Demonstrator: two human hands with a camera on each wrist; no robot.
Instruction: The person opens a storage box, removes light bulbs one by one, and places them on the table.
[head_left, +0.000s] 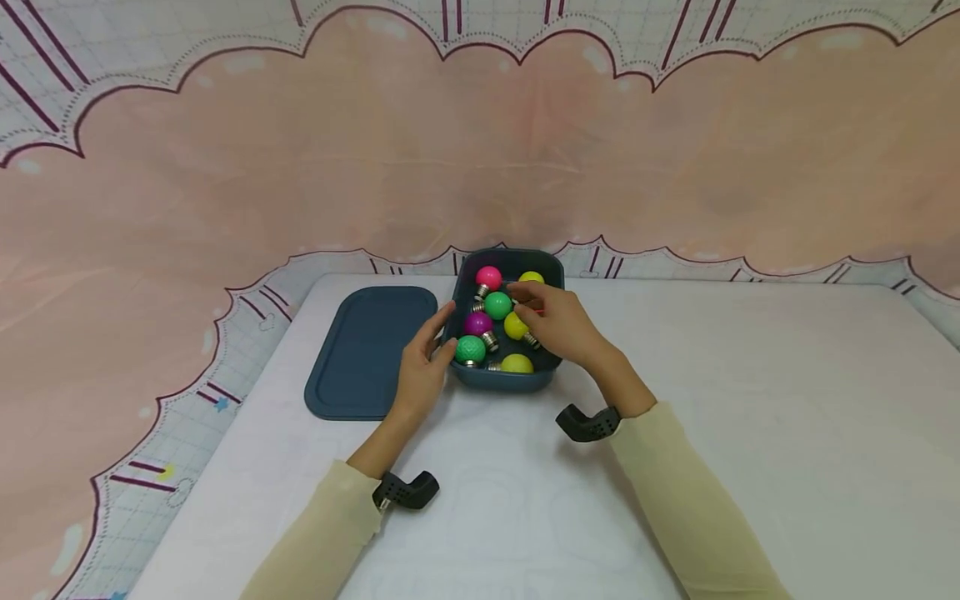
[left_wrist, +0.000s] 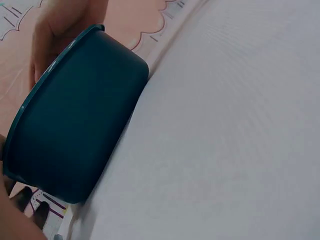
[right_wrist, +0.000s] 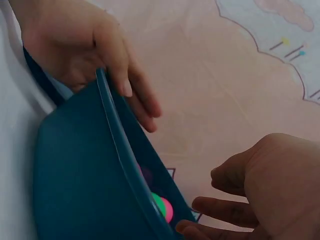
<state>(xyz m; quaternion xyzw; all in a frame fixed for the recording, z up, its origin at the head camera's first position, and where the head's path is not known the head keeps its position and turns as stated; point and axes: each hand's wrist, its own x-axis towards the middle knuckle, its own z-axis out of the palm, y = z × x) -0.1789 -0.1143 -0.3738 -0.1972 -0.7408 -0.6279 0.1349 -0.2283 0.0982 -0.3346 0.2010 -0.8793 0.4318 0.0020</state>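
Note:
A dark blue bin (head_left: 495, 381) stands on the white table, holding several small coloured light bulbs with metal screw bases. Among them are a pink bulb (head_left: 489, 277), a purple bulb (head_left: 477, 323), a textured green bulb (head_left: 470, 349) and a yellow bulb (head_left: 517, 364). My left hand (head_left: 422, 375) is at the bin's left wall, thumb and fingers spread along the rim. Over the bin's right side reaches my right hand (head_left: 558, 321), its fingers loosely bent above the bulbs. In the right wrist view, the right hand (right_wrist: 270, 190) shows a gap between thumb and fingers, with nothing between them.
A flat dark blue lid (head_left: 367, 350) lies on the white tabletop (head_left: 750, 433) left of the bin, close to the left forearm. Behind the table hangs a peach cloth (head_left: 480, 158) with a scalloped print. Each wrist wears a black camera mount (head_left: 588, 423).

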